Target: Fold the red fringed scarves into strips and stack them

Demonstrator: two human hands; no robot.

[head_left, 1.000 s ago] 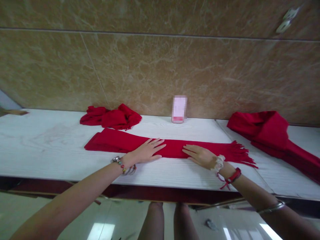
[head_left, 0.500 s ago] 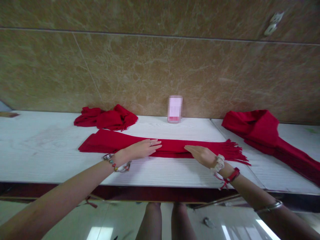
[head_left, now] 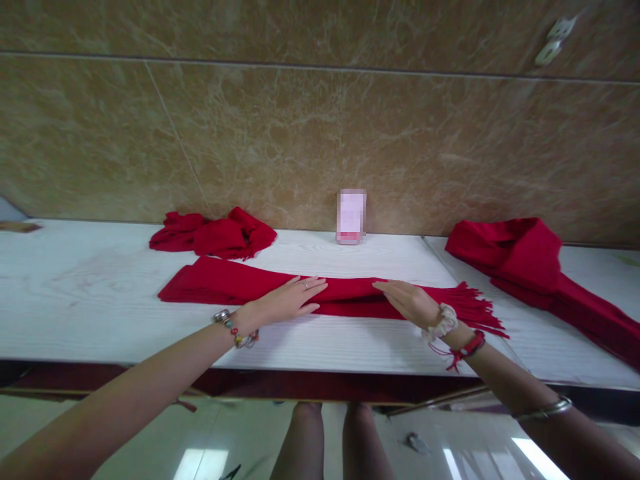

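The background is being filled by a brown marbled wall (head_left: 280, 133), and below it a long white table (head_left: 75, 320) is being used as the working surface. On this table a red scarf (head_left: 345, 288) is being laid out sideways in a narrow strip, with its fringe (head_left: 483, 310) being spread at the right end. At the far right, a loosely folded scarf (head_left: 530, 263) is being seen, and behind the left part of the strip, close to the wall, a crumpled scarf (head_left: 225, 233). The middle of the strip is being touched by the left hand (head_left: 283, 300), which is lying flat, fingers extended, with nothing being grasped. Nearer to the fringe, the cloth is being touched by the right hand (head_left: 411, 303); its fingers are being held together, but whether the edge is being pinched cannot be told, because the thumb is hidden. Behind the strip, a phone (head_left: 351, 217) is being stood upright near the wall. Smallest, a dark crease (head_left: 364, 302) is being shown between the hands. From this, it is being judged that an upper layer is being folded or straightened lengthwise; for the next move, light, even pressure along the crease is probably being called for.
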